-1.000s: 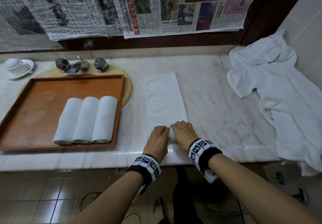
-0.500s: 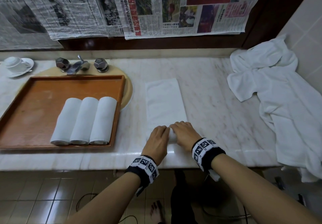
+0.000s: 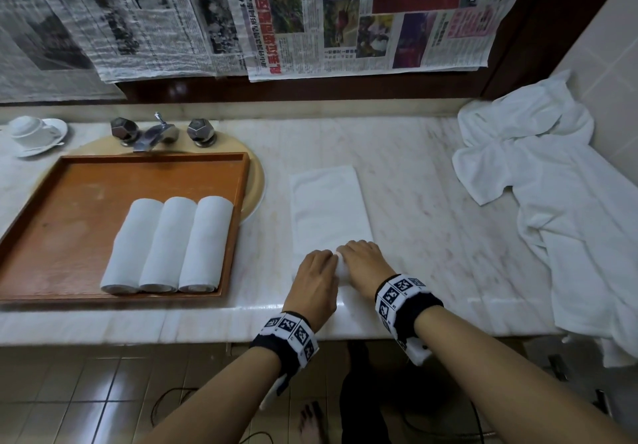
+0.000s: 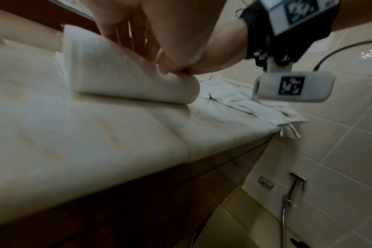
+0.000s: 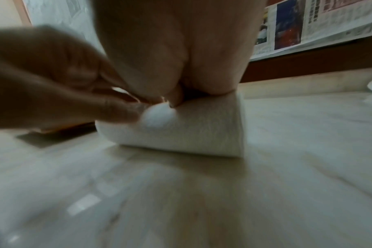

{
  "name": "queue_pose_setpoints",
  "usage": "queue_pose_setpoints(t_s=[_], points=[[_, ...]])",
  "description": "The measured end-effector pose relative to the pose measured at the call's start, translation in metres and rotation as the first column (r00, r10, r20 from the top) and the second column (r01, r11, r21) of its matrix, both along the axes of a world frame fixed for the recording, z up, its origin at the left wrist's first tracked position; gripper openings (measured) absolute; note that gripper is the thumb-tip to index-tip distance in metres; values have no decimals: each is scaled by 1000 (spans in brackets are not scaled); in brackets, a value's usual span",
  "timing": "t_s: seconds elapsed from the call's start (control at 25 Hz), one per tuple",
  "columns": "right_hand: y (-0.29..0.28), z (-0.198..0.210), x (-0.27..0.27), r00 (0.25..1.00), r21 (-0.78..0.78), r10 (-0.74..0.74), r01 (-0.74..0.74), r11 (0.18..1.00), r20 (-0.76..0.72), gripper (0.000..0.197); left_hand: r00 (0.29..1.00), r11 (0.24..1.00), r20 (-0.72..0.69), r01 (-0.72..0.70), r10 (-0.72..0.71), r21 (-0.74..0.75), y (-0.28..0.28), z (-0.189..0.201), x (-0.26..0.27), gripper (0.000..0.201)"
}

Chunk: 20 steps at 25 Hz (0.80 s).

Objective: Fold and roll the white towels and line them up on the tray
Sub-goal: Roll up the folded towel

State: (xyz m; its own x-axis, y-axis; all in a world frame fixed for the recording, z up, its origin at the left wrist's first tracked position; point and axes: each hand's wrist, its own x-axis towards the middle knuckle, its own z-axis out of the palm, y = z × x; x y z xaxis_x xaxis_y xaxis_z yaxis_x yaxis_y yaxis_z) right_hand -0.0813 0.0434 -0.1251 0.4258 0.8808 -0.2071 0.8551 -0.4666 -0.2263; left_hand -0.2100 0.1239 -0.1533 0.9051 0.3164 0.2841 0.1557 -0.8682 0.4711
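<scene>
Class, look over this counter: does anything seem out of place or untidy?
Yes: a heap of white towels lies crumpled at the counter's right end and hangs over its front edge, unlike the three rolled towels lined up on the tray.

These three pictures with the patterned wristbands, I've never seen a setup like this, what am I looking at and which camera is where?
No machine: a person works bare-handed, with a camera on the head and one strapped to each wrist. The head view looks down on a marble counter. The left hand and right hand grip a white towel, partly rolled at its near end. Each wrist view shows that roll close up under curled fingers. Three rolled towels lie side by side in the wooden tray. A heap of unfolded towels waits to the right.
</scene>
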Motion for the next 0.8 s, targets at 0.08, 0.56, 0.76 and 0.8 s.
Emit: queue_pose_setpoints(t_s=[0.08,0.56,0.76,0.8], points=[[3,3,-4,1000,-20,-13,13,1000,-2,35,1000,1000,20,12,-12,1,1,-5,-5,49],[-4,8,3,993,32,116,-116,993,7,42,995,995,-49,-92,91,-26,9,10,6,32],[-16,1,-9,995,55,95,-97,994,36,40,999,998,34,-32,30,53,1,-6,-5,38],[-18,-5,-14,995,67,38,-44,997,89,45,1000,998,-11,-23,24,60,8,-5,1,36]])
